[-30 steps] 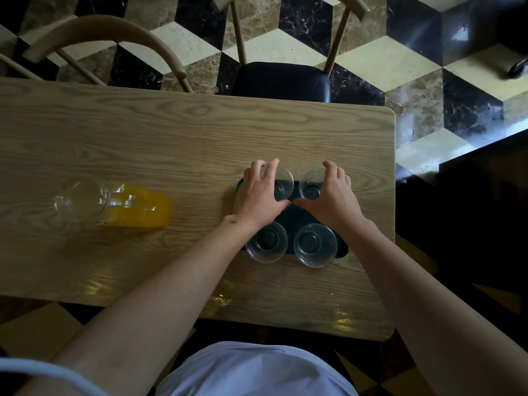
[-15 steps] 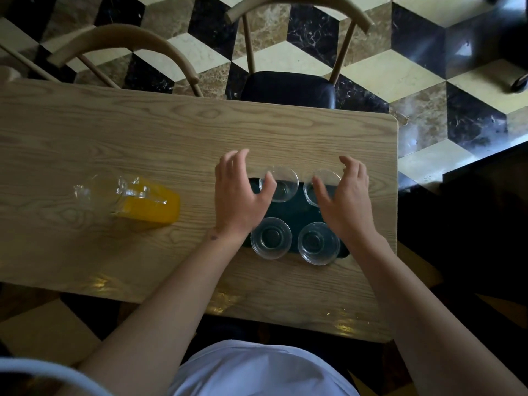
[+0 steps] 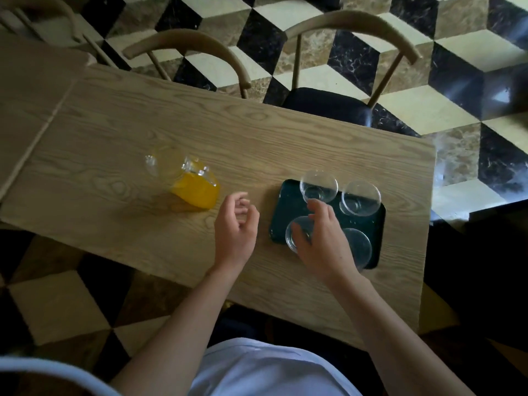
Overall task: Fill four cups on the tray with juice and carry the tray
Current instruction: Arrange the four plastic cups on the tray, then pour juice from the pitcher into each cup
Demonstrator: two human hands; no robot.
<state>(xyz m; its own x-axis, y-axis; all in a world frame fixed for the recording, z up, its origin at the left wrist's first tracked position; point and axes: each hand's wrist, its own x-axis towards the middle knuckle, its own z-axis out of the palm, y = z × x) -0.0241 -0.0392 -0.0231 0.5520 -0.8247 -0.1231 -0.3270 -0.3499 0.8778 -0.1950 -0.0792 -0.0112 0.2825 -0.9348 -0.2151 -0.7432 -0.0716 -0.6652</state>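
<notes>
A dark green tray point(image 3: 285, 207) lies on the right part of the wooden table point(image 3: 143, 132). Four clear empty cups stand on it: far-left cup point(image 3: 318, 181), far-right cup point(image 3: 361, 195), near-right cup point(image 3: 360, 247) and near-left cup point(image 3: 291, 240). My right hand point(image 3: 323, 244) covers the near-left cup, thumb and fingers closed around its rim. A glass pitcher point(image 3: 194, 187) half full of orange juice stands to the left of the tray. My left hand point(image 3: 235, 224) hovers between pitcher and tray, fingers loosely curled, holding nothing.
Two wooden chairs stand at the table's far side, one point(image 3: 188, 44) behind the pitcher and one with a black seat point(image 3: 325, 105) behind the tray. The table's right edge point(image 3: 428, 201) is close to the tray. A patterned tile floor surrounds the table.
My left hand has moved left off the tray, toward the pitcher. My right hand has come back from the far cups onto the near-left cup. My head has turned left.
</notes>
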